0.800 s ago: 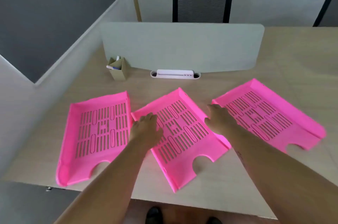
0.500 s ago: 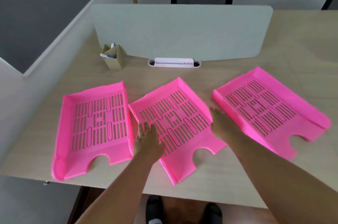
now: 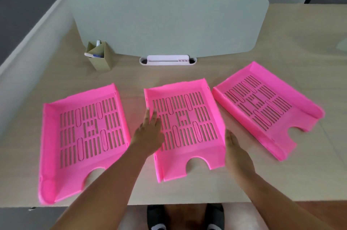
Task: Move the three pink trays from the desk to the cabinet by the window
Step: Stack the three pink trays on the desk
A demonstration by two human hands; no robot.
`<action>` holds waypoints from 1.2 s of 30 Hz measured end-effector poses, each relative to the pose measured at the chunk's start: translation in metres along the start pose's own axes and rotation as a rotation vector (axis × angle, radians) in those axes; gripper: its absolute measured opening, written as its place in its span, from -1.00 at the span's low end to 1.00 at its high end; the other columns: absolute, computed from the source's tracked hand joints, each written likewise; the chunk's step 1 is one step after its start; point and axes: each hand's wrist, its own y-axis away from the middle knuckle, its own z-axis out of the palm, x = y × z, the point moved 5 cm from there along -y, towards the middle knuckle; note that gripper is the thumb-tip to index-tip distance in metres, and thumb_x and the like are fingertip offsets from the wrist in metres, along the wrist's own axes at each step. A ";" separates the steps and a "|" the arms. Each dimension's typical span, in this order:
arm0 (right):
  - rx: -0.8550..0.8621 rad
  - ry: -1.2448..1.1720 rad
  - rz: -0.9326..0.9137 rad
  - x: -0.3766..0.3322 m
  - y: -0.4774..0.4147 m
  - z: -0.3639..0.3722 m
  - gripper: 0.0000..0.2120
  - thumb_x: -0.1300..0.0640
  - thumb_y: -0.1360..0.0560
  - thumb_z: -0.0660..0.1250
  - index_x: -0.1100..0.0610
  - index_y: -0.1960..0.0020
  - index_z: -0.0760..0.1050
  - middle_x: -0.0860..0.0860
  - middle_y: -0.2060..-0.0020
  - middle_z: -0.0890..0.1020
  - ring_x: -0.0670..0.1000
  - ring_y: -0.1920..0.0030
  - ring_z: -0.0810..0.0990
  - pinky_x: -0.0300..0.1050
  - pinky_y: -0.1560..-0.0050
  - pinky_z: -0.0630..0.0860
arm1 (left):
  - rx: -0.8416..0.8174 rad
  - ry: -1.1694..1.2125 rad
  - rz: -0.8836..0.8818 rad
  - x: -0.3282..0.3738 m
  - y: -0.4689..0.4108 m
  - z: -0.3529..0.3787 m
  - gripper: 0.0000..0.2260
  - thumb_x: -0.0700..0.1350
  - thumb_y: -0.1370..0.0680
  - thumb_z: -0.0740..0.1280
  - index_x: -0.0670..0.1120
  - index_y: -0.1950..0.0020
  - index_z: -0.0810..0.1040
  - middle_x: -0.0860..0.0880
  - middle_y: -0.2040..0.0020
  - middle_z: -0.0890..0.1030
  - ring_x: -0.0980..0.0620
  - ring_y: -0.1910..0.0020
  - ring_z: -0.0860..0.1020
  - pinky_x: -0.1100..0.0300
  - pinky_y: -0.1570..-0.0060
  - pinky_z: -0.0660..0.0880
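Three pink trays lie side by side on the counter (image 3: pixel 169 73), none yet lifted; the cabinet by the window is not in view. The step in hand appears to be the first pickup, directed at the middle tray (image 3: pixel 185 126).

The left hand (image 3: pixel 149 135) lies flat over the middle tray's left wall, its fingers (image 3: pixel 153 117) extended onto the slotted floor, released and gripping nothing. The right hand (image 3: pixel 237 156) rests against the outside of the tray's right wall, near the front corner. Whether its fingers curl under the edge cannot be told; no closed grasp is visible.

Orientation: the middle tray's long axis runs nearly straight away from the person, with the notched open front toward the near counter edge and the closed back wall toward the grey divider panel (image 3: pixel 169 26). The left tray (image 3: pixel 82 135) lies almost parallel, just beside the left forearm, notch also nearward. The right tray (image 3: pixel 266 109) is turned so that its back points away and to the left, its notch nearward and to the right.

Next move, as judged: both hands must close on the opposite side walls and raise the tray level. Alternatively, it may be nested onto a neighbour, which would call for aligning the long axes first.
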 end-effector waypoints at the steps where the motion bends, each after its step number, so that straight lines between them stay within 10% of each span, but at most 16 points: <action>1: 0.022 0.012 -0.003 -0.008 0.007 0.000 -0.35 0.29 -0.62 0.10 0.09 -0.62 -0.12 0.06 -0.58 0.14 0.14 -0.30 0.53 0.03 -0.22 0.55 | 0.005 -0.024 0.022 -0.003 -0.005 -0.003 -0.46 0.04 -0.62 0.05 -0.21 -0.54 0.12 -0.21 -0.60 -0.08 -0.26 -0.54 -0.18 -0.19 -0.47 0.06; 4: 0.095 -0.023 -0.028 -0.017 0.009 0.004 -0.24 0.26 -0.57 0.26 0.14 -0.61 -0.10 0.10 -0.45 0.32 0.05 0.00 0.65 -0.15 0.11 0.62 | 0.042 0.019 -0.006 -0.006 0.001 -0.007 -0.42 0.04 -0.61 0.08 -0.17 -0.57 0.04 -0.19 -0.60 -0.09 -0.25 -0.55 -0.17 -0.15 -0.47 -0.17; 16: 0.098 -0.016 0.017 -0.045 -0.003 0.018 -0.12 0.28 -0.54 0.32 0.17 -0.60 -0.25 0.16 -0.36 0.34 0.08 -0.17 0.50 -0.04 -0.13 0.57 | 0.038 0.292 -0.127 -0.009 0.023 0.021 -0.34 0.02 -0.56 0.12 -0.11 -0.58 -0.09 -0.12 -0.56 -0.35 -0.17 -0.56 -0.12 -0.14 -0.45 0.18; 25: 0.159 0.021 -0.048 -0.053 -0.021 -0.006 -0.26 0.04 -0.57 0.25 0.13 -0.61 -0.06 0.15 -0.49 0.26 0.18 -0.34 0.39 0.07 -0.25 0.49 | 0.038 0.094 -0.172 -0.021 0.003 0.013 -0.29 0.21 -0.53 0.02 -0.05 -0.59 -0.13 -0.16 -0.58 -0.24 -0.17 -0.51 -0.24 -0.16 -0.46 -0.21; 36: 0.088 -0.003 -0.620 -0.212 -0.039 -0.016 -0.49 0.08 -0.57 0.21 0.17 -0.49 0.28 0.07 -0.37 0.44 0.10 -0.35 0.38 -0.01 -0.37 0.36 | 0.225 0.082 -0.549 -0.134 0.082 -0.037 -0.30 0.18 -0.54 0.13 -0.11 -0.59 0.03 -0.15 -0.61 0.04 -0.19 -0.56 0.01 -0.13 -0.49 -0.09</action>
